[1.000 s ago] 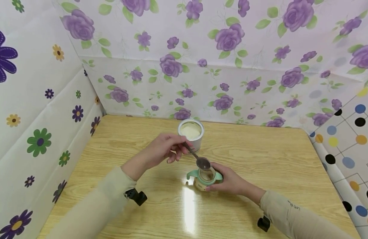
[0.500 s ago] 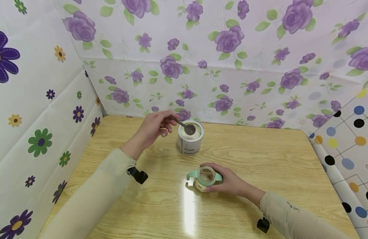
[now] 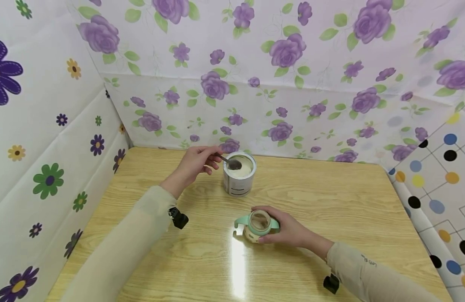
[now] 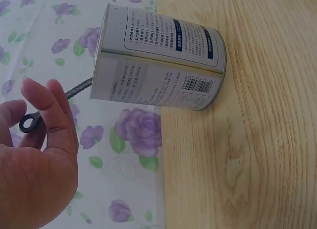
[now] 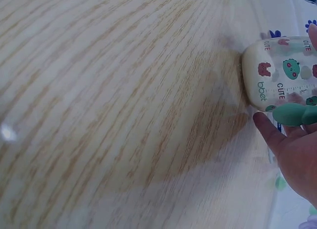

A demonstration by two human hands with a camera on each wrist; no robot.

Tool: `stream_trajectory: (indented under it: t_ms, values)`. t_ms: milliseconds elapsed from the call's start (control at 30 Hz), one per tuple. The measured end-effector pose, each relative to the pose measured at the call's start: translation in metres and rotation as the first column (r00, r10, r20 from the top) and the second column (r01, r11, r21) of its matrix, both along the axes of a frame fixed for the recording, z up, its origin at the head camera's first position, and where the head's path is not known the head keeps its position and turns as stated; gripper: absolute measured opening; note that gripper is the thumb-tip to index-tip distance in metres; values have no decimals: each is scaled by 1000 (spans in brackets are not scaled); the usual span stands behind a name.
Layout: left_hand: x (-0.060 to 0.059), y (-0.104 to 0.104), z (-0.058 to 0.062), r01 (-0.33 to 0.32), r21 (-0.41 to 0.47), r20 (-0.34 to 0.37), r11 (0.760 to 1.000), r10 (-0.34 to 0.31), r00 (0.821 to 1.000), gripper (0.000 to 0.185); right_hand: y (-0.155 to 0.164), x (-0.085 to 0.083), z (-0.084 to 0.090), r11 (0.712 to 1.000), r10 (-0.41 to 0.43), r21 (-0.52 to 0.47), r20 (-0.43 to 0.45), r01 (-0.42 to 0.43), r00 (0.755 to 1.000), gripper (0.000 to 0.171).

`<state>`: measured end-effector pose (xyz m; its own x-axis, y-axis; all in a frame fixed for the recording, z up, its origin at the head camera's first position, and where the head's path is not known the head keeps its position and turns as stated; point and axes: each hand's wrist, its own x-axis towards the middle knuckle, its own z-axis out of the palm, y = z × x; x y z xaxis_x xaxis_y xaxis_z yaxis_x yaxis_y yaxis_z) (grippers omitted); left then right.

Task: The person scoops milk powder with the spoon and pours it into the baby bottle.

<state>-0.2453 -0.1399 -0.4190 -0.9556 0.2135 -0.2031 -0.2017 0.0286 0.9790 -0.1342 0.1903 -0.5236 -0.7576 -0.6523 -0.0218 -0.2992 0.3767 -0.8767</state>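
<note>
A dark metal spoon (image 3: 234, 164) is pinched by its handle in my left hand (image 3: 197, 163), its bowl just inside the mouth of a can (image 3: 238, 184) of pale powder. In the left wrist view the looped end of the spoon handle (image 4: 30, 122) shows between the fingers, and the bowl is hidden behind the can wall. My right hand (image 3: 287, 228) grips a baby bottle (image 3: 251, 235) with green side handles and an uncovered mouth, standing on the table. Printed cartoon figures show on the bottle (image 5: 277, 70) in the right wrist view.
Both things stand on a wood-grain table (image 3: 172, 260); the can is near its back edge. A purple-flowered cloth (image 3: 251, 105) hangs behind, with patterned sheets at the left (image 3: 66, 147) and right (image 3: 432, 180).
My left hand has carried the spoon from over the bottle's mouth back to the can, and the bowl has shifted slightly left there. My right hand stays on the bottle.
</note>
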Motion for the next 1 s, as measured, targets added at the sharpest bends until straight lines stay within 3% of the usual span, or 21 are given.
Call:
stream_trajectory:
  t_ms: [267,500,733,900,1000]
  values:
    - [-4,-1,-4,-5,1,40,1000,5,999,41,15,-3,15,998,55,30,3,-56,998,103]
    - [-7,-3,-5,12,-11,16,1000,-12,1000,41,48,-18,34,994,84,67,4,-84,996,101]
    - [-8,-4,0,26,-41,1,999,-26,1000,48,51,-53,53,996,35,89,-94,-26,995,96]
    - [-7,-3,-2,23,-40,-4,999,-23,1000,47,29,-84,64,997,-10,70,-95,17,995,99]
    - [-7,-1,-4,13,-40,-8,999,-13,1000,43,12,-100,63,998,-23,56,-84,28,996,103]
